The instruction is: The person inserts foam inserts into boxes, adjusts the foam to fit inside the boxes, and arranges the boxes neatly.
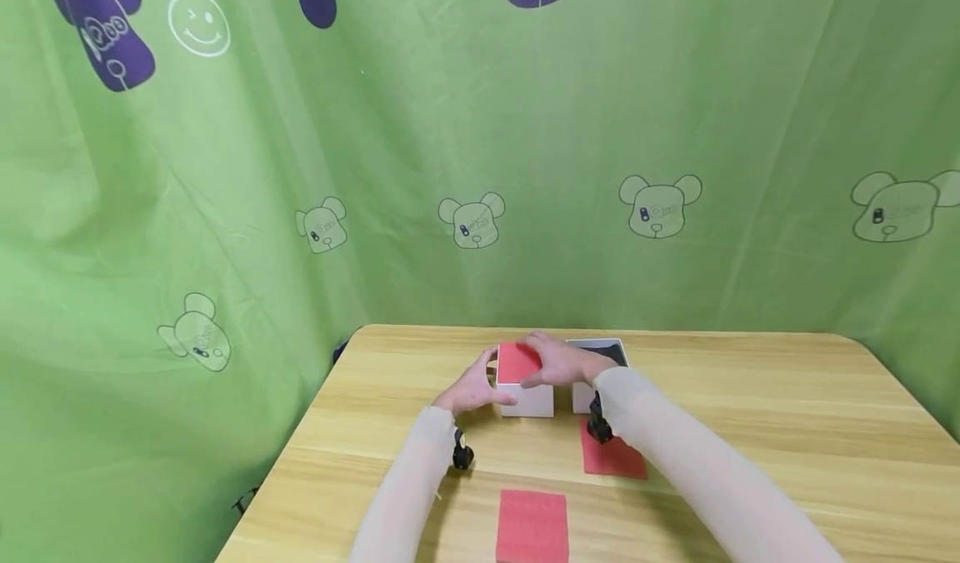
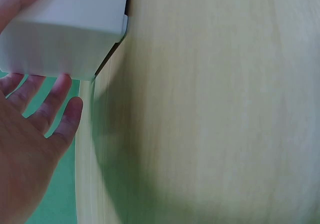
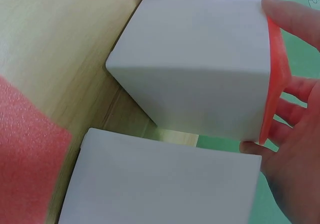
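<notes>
A white box stands on the table with a red foam sheet across its top. My left hand holds the box from the left, thumb on the front wall and fingertips along the side wall. Over the top reaches my right hand, holding the red sheet at the box's rim, thumb at the front edge and fingers toward the back. In the right wrist view the sheet bulges slightly above the rim. A second white box, holding something dark, stands just to the right.
Another red foam sheet lies in front of the second box, partly below my right wrist. A further red sheet lies near the front of the wooden table. Green printed curtains hang behind and at the left.
</notes>
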The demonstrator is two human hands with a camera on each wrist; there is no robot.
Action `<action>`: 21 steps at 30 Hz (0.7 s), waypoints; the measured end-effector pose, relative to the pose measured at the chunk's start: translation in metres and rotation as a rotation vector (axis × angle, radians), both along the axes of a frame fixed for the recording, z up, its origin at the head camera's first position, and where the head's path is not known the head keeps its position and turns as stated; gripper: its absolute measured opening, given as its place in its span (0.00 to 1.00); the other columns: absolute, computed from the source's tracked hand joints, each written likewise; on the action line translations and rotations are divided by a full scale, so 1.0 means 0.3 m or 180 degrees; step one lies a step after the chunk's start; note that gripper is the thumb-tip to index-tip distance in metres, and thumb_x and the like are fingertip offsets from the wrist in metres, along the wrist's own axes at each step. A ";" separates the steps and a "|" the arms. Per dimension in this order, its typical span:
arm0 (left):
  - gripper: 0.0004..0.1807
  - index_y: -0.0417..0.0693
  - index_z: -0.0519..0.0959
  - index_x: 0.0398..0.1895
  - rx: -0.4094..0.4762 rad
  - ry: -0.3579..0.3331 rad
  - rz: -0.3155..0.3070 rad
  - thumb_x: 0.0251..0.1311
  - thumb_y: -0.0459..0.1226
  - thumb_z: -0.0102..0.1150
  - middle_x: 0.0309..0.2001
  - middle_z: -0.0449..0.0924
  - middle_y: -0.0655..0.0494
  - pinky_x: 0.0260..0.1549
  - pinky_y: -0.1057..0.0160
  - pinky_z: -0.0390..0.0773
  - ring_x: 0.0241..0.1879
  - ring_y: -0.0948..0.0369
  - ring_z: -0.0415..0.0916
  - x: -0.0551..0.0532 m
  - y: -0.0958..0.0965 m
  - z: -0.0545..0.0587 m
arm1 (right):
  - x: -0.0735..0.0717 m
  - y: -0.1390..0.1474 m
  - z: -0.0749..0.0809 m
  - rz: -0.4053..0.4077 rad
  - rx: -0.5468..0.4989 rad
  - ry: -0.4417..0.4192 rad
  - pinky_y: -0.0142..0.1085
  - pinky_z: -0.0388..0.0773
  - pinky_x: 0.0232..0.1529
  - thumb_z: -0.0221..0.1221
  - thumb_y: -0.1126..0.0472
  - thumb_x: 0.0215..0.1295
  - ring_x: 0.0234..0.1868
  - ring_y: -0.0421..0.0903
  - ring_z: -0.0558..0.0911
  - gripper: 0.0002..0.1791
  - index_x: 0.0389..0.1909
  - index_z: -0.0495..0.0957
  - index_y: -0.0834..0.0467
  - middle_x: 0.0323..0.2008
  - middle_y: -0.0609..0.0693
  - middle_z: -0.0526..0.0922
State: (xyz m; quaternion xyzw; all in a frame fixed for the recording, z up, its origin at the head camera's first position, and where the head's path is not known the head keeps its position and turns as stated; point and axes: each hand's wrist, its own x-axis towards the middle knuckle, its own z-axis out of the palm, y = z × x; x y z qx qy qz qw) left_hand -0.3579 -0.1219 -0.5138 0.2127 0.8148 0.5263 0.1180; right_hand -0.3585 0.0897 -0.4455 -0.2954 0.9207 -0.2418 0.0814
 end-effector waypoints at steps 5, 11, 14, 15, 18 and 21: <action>0.56 0.53 0.50 0.72 -0.0031 -0.0009 0.0033 0.41 0.36 0.75 0.62 0.64 0.54 0.51 0.60 0.73 0.57 0.56 0.66 0.000 0.001 0.003 | -0.002 0.005 -0.004 0.0076 0.0018 -0.0006 0.52 0.63 0.61 0.63 0.42 0.55 0.65 0.55 0.62 0.44 0.69 0.60 0.59 0.68 0.56 0.60; 0.58 0.51 0.48 0.73 -0.0060 -0.0003 0.0067 0.40 0.36 0.76 0.65 0.61 0.52 0.52 0.58 0.72 0.58 0.54 0.66 -0.001 0.000 0.002 | -0.007 0.006 -0.013 0.0189 0.0092 0.0021 0.53 0.56 0.65 0.57 0.41 0.63 0.69 0.54 0.56 0.40 0.70 0.60 0.57 0.70 0.54 0.58; 0.58 0.49 0.48 0.73 -0.0033 -0.0005 0.0067 0.41 0.36 0.76 0.67 0.59 0.51 0.53 0.58 0.72 0.59 0.53 0.66 -0.002 0.000 0.002 | -0.007 0.005 -0.015 0.0228 0.0131 0.0058 0.52 0.55 0.66 0.56 0.42 0.64 0.70 0.54 0.56 0.38 0.70 0.60 0.57 0.70 0.54 0.58; 0.58 0.50 0.48 0.73 -0.0042 -0.0013 0.0068 0.41 0.36 0.76 0.67 0.58 0.51 0.52 0.58 0.72 0.59 0.53 0.66 -0.001 -0.001 0.004 | -0.007 0.005 -0.015 0.0232 0.0149 0.0069 0.52 0.56 0.66 0.56 0.42 0.64 0.70 0.54 0.56 0.38 0.70 0.60 0.57 0.70 0.53 0.58; 0.58 0.50 0.48 0.73 -0.0065 -0.0027 0.0074 0.40 0.36 0.76 0.67 0.58 0.52 0.52 0.59 0.72 0.59 0.53 0.66 -0.001 -0.001 0.006 | -0.005 0.006 -0.015 0.0258 0.0169 0.0089 0.52 0.57 0.65 0.56 0.43 0.64 0.69 0.54 0.57 0.37 0.70 0.61 0.56 0.70 0.53 0.59; 0.58 0.51 0.48 0.73 -0.0065 -0.0035 0.0075 0.40 0.36 0.76 0.67 0.59 0.52 0.52 0.60 0.72 0.59 0.54 0.66 -0.004 -0.002 0.004 | -0.002 0.004 -0.014 0.0293 0.0168 0.0124 0.51 0.57 0.65 0.57 0.44 0.64 0.69 0.54 0.58 0.36 0.69 0.61 0.56 0.69 0.53 0.60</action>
